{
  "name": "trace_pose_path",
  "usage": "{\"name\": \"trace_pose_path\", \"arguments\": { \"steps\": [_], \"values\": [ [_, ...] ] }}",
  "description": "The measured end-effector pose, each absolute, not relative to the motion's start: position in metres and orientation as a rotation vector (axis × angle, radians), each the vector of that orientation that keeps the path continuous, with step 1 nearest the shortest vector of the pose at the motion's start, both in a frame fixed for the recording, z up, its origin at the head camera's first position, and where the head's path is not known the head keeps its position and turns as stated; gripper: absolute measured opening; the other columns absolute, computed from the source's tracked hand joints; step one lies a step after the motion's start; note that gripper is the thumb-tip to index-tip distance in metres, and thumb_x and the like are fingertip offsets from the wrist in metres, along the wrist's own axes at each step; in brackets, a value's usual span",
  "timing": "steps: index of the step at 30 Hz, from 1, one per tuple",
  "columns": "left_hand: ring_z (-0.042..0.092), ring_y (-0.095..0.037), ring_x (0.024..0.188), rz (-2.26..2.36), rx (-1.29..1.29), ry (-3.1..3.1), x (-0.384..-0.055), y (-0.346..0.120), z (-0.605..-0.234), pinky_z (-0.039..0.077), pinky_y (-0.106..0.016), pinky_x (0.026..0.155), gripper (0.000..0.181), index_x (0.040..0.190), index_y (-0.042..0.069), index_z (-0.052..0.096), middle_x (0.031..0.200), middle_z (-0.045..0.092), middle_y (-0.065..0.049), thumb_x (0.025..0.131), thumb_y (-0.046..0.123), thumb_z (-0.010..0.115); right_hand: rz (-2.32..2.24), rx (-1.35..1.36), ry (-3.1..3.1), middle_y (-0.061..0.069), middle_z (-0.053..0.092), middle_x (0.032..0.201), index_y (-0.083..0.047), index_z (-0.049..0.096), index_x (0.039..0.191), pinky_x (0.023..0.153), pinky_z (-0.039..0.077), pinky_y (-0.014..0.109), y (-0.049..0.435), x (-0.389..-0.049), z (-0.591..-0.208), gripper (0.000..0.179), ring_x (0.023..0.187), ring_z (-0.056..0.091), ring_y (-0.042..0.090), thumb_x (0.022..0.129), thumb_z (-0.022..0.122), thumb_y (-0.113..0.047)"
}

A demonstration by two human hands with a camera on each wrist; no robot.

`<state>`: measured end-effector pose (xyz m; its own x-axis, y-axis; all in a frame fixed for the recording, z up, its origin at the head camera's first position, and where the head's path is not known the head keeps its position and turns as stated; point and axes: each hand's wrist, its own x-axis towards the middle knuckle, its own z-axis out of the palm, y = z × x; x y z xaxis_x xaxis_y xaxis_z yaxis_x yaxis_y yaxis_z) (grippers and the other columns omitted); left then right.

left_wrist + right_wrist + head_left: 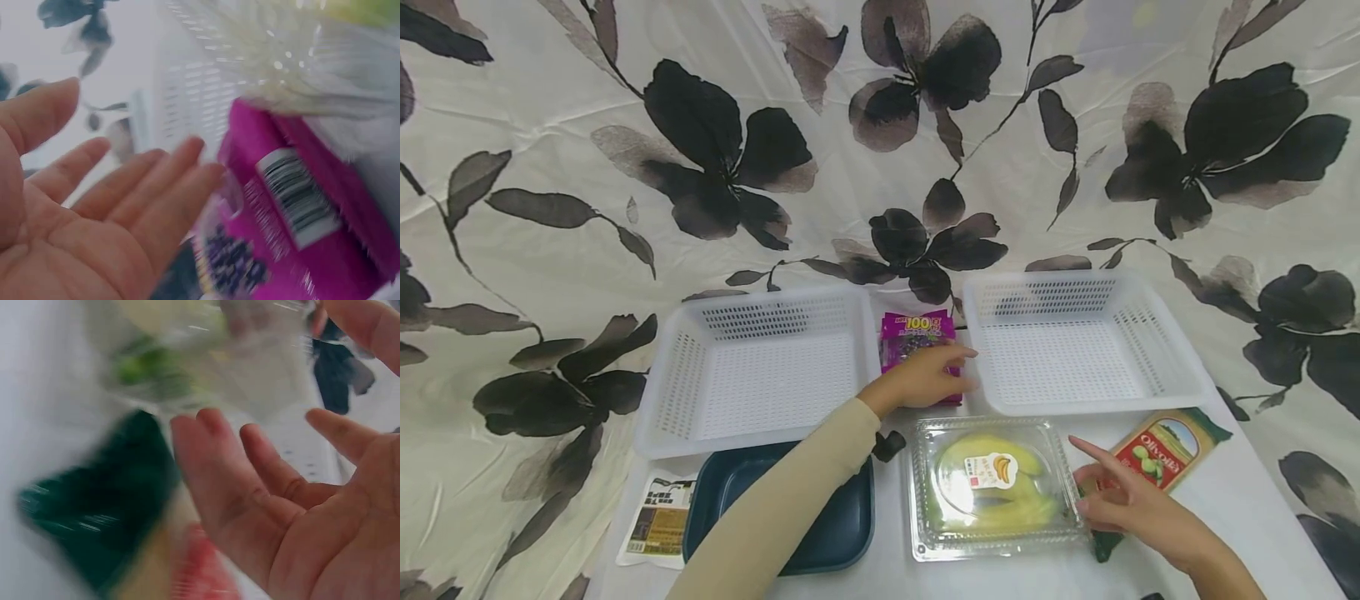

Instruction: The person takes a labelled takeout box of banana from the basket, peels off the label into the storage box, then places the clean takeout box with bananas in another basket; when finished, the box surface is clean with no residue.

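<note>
In the head view my left hand (pixel 921 377) reaches over a purple packet (pixel 913 324) between two white baskets. The left wrist view shows this hand with its fingers extended and nothing in the palm, beside the packet's barcode side (pixel 300 197). My right hand (pixel 1138 506) hovers by the right edge of a clear plastic box (pixel 992 543) of yellow-green fruit, a banana label on its lid. Partly behind that hand lies a green, red and tan Olivoila packet (pixel 1168 450). Its dark green end (pixel 112 500) is blurred in the right wrist view, where the right fingers are loosely bent around nothing.
A white basket (pixel 658 400) stands at the back left, another white basket (pixel 1082 408) at the back right. The left sleeve crosses a dark blue tray (pixel 853 533). A white and brown packet (pixel 658 521) lies left of it; a small black object (pixel 889 447) sits near the wrist.
</note>
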<state>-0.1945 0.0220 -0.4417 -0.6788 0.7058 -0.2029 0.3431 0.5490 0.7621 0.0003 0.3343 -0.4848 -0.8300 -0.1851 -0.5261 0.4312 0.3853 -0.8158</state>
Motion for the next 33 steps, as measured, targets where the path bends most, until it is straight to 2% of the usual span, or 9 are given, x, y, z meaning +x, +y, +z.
{"name": "trace_pose_path", "arguments": {
  "steps": [3, 6, 11, 16, 26, 33],
  "values": [
    [0.06, -0.029, 0.133, 0.956, 0.876, 2.373, -0.182, 0.003, -0.434, 0.047, -0.046, 0.114, 0.051, 0.147, 0.015, 0.055, 0.145, 0.061, -0.011, 0.101, 0.035, 0.064, -1.398, 0.102, 2.253, 0.025, 0.045, 0.145, -0.016, 0.026, 0.162, 0.083, 0.061, 0.035, 0.337, -0.005, -0.468, 0.076, 0.109, 0.063, 0.016, 0.099, 0.068, -0.026],
    [0.058, -0.029, 0.136, 0.954, 0.89, 2.435, -0.169, -0.016, -0.433, 0.047, -0.047, 0.114, 0.05, 0.145, 0.012, 0.057, 0.144, 0.063, -0.01, 0.101, 0.034, 0.065, -1.277, 0.006, 2.448, 0.021, 0.054, 0.141, -0.013, 0.039, 0.156, 0.076, 0.058, 0.026, 0.335, -0.014, -0.453, 0.068, 0.104, 0.063, 0.005, 0.098, 0.069, -0.031],
    [0.056, -0.028, 0.137, 0.986, 0.889, 2.49, -0.142, -0.04, -0.439, 0.046, -0.047, 0.115, 0.047, 0.141, 0.009, 0.06, 0.142, 0.063, -0.008, 0.1, 0.031, 0.066, -1.129, -0.145, 2.652, 0.01, 0.068, 0.128, -0.015, 0.057, 0.144, 0.076, 0.059, 0.024, 0.323, -0.029, -0.437, 0.056, 0.104, 0.068, 0.007, 0.095, 0.073, -0.038],
    [0.054, -0.031, 0.138, 1.035, 0.881, 2.518, -0.115, -0.049, -0.445, 0.044, -0.051, 0.116, 0.044, 0.139, 0.009, 0.061, 0.145, 0.06, -0.012, 0.1, 0.029, 0.066, -1.062, -0.36, 2.694, 0.0, 0.073, 0.115, -0.017, 0.069, 0.13, 0.078, 0.06, 0.025, 0.306, -0.045, -0.434, 0.044, 0.095, 0.068, 0.004, 0.092, 0.075, -0.039],
    [0.048, -0.036, 0.143, 1.07, 0.884, 2.561, -0.08, -0.043, -0.465, 0.044, -0.058, 0.114, 0.05, 0.141, 0.008, 0.059, 0.155, 0.049, -0.018, 0.096, 0.026, 0.073, -1.053, -0.69, 2.593, -0.005, 0.076, 0.104, -0.015, 0.076, 0.114, 0.069, 0.058, 0.022, 0.278, -0.068, -0.443, 0.031, 0.082, 0.064, -0.001, 0.09, 0.079, -0.033],
    [0.052, -0.035, 0.14, 1.103, 0.877, 2.6, -0.073, -0.037, -0.478, 0.048, -0.053, 0.112, 0.056, 0.142, 0.008, 0.058, 0.155, 0.049, -0.018, 0.092, 0.026, 0.077, -1.017, -0.834, 2.514, -0.003, 0.074, 0.101, -0.015, 0.077, 0.111, 0.068, 0.058, 0.022, 0.257, -0.08, -0.443, 0.027, 0.08, 0.063, -0.001, 0.089, 0.08, -0.03]
  ]
}}
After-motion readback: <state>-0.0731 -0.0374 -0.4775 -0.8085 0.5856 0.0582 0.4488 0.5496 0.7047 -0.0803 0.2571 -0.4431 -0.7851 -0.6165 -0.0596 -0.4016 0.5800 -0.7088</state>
